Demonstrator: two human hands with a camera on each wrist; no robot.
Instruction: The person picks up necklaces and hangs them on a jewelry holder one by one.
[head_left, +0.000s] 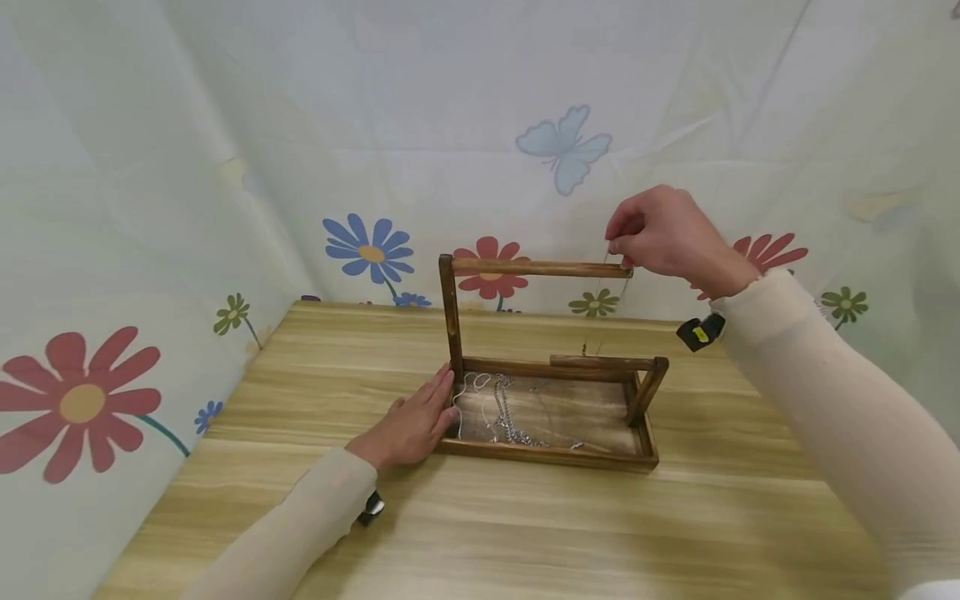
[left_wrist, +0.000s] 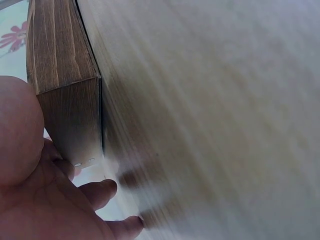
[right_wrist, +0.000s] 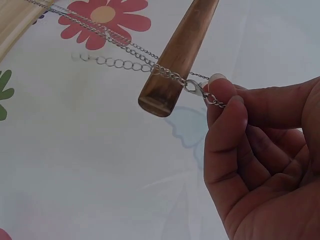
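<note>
My right hand (head_left: 663,233) pinches a thin silver chain necklace (right_wrist: 127,65) between thumb and fingertips, close to its lobster clasp (right_wrist: 194,88). The necklace passes across the free end of the upper wooden bar (head_left: 540,268), and its strands hang down from there. That bar belongs to a dark brown wooden jewellery stand (head_left: 547,454) with a tray base and a lower bar (head_left: 600,362) on the right. Against the stand's left end rests my left hand (head_left: 412,421), its fingers extended. In the left wrist view, its fingers reach around the corner of the wooden base (left_wrist: 70,117).
Several silver chains (head_left: 506,412) and a pale strand lie inside the tray, mostly toward its left side. The stand sits on a wood-grain table (head_left: 360,350). Behind the table hangs a white cloth (head_left: 420,108) printed with flowers and a blue butterfly.
</note>
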